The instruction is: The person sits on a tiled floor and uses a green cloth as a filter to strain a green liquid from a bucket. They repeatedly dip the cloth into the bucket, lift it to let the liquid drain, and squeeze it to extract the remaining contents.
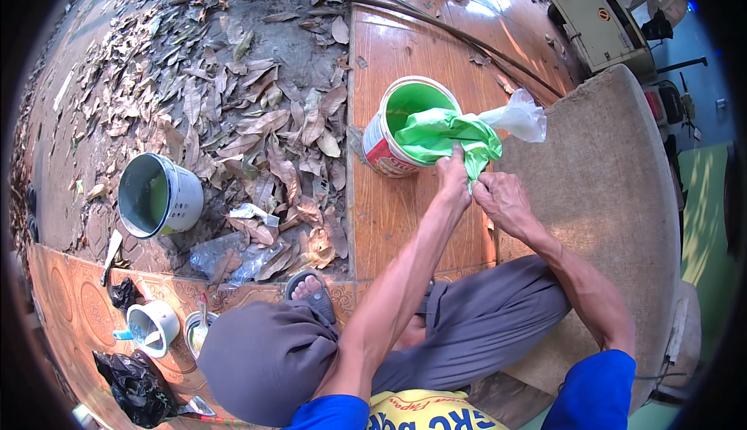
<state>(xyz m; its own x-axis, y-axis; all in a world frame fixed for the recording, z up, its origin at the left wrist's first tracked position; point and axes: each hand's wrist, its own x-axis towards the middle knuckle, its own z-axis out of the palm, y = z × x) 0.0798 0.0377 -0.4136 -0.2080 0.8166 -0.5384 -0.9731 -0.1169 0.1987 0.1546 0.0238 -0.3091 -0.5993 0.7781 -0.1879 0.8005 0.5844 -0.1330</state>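
Note:
Both my hands grip a plastic bag coated in bright green paint (446, 132) at the mouth of a paint bucket (402, 158). My left hand (454, 176) pinches the bag's folds near the rim, thumb pointing up. Just to its right, my right hand (501, 197) is closed around a twisted lower corner of the bag. A clear, unpainted end of the bag (522, 116) sticks out to the right. Green paint coats the bucket's inner wall. The bucket stands on orange tile; the bag hides part of its opening.
A second bucket (160, 196) stands among dry leaves (268, 126) at left. Below it are a scraper (112, 252), a small white pail (153, 328), a brush (201, 325) in a can and a black plastic bag (134, 386). Long poles (397, 7) cross the tiles; a worn board (589, 196) lies right.

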